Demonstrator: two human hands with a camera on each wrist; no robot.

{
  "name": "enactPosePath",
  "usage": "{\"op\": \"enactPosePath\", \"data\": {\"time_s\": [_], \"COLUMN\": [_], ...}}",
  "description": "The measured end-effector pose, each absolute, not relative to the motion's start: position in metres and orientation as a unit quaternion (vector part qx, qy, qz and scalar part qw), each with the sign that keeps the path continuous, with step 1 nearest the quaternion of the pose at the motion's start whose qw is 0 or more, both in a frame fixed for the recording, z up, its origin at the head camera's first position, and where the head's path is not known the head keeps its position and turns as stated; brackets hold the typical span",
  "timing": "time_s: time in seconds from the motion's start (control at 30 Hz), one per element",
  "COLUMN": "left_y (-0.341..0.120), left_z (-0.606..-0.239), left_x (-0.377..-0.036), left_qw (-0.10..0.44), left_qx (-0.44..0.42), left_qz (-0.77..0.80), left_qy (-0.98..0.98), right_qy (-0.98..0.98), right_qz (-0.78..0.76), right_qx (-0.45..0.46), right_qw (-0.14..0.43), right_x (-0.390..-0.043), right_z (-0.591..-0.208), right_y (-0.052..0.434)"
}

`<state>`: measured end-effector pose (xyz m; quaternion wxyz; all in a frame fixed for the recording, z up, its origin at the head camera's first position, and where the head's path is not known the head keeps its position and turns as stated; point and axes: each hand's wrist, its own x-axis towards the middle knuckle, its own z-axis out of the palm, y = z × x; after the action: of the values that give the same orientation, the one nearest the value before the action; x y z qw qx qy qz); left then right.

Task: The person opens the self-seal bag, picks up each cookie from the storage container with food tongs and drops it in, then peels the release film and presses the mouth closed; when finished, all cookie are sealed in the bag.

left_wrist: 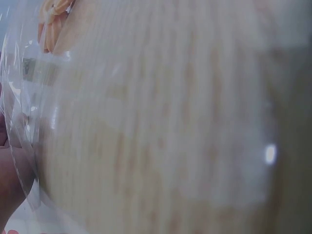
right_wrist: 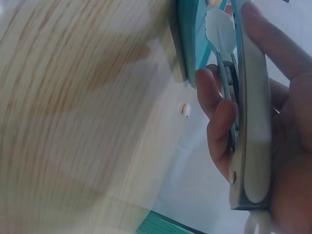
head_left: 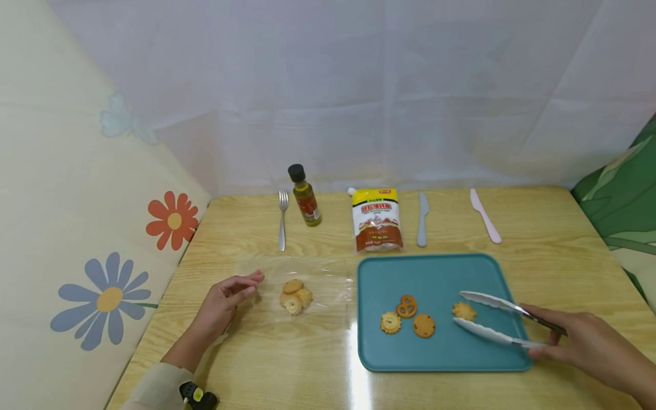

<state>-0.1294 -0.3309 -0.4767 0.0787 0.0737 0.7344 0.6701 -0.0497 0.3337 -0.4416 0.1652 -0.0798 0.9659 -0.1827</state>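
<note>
My right hand (head_left: 584,339) grips a pair of tongs (right_wrist: 253,117) with metal handles and pale scalloped tips. Those tips are spread on either side of a flower-shaped cookie (head_left: 463,311) on the teal tray (head_left: 435,361). Further left on the tray lie a pretzel (head_left: 407,306), a round dotted cookie (head_left: 423,326) and a ring-shaped butter cookie (head_left: 390,323). My left hand (head_left: 222,302) pinches the left edge of a clear plastic bag (head_left: 328,285). Inside the bag several cookies (head_left: 294,297) sit in a cluster. Film crosses the left wrist view beside the thumb.
Along the back of the wooden table (head_left: 287,370) are a fork (head_left: 282,222), a dark-capped bottle (head_left: 306,199), a spouted pouch (head_left: 378,219), a grey knife (head_left: 422,219) and a pink knife (head_left: 486,216). A white cloth (head_left: 359,102) hangs behind them.
</note>
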Motion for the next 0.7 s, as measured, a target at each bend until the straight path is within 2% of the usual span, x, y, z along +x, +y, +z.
{"op": "enactPosePath", "data": {"time_s": [0.7], "left_y": [-0.3306], "left_z": [-0.477], "left_x": [-0.1309], "left_qw": [0.081], "left_qx": [0.053], "left_qz": [0.662], "left_qy": [0.743], "right_qy": [0.965], "right_qz": [-0.194], "right_qx": [-0.109], "right_qw": [0.141], "right_x": [-0.0498], "right_z": [-0.4376], "right_y": [0.3325]}}
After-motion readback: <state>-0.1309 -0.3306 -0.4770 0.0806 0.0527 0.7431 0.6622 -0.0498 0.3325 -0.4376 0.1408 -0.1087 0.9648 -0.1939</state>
